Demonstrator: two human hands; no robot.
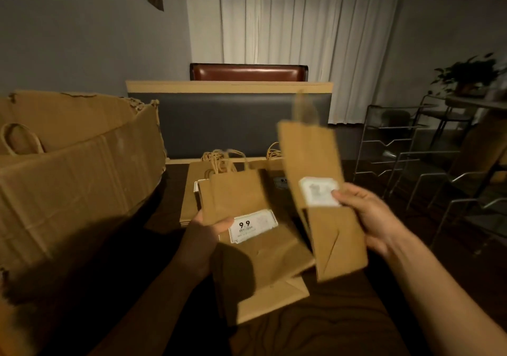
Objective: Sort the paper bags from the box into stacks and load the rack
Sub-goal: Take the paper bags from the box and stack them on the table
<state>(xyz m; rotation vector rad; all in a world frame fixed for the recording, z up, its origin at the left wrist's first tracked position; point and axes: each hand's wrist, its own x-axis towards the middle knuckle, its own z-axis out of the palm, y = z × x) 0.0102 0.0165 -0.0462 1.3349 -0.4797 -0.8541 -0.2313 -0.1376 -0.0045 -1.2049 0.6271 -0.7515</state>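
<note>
1. Head view: narrow paper bag (323, 191) pinched at its white label by right hand (375, 218), thumb on the label face, fingers behind; long axis near upright, leaning slightly left, top blurred.
2. Left hand (203, 235) gripping held bundle of flat bags (255, 248), thumb pressed beside the "99" label; bundle tilted, handles pointing away.
3. Stacks on table (219, 174): sorted bags lying flat straight ahead of both hands, handles toward the far edge; right-hand stack partly hidden behind the raised bag.
4. Cardboard box (71, 180) to the left, one bag handle showing inside; nearer the left hand.
5. Wire rack (406, 147) to the right, beyond the right hand, tiers unloaded as far as visible.
6. Likely next placement: raised bag down and forward onto a stack; held bundle close beside, liable to snag.
</note>
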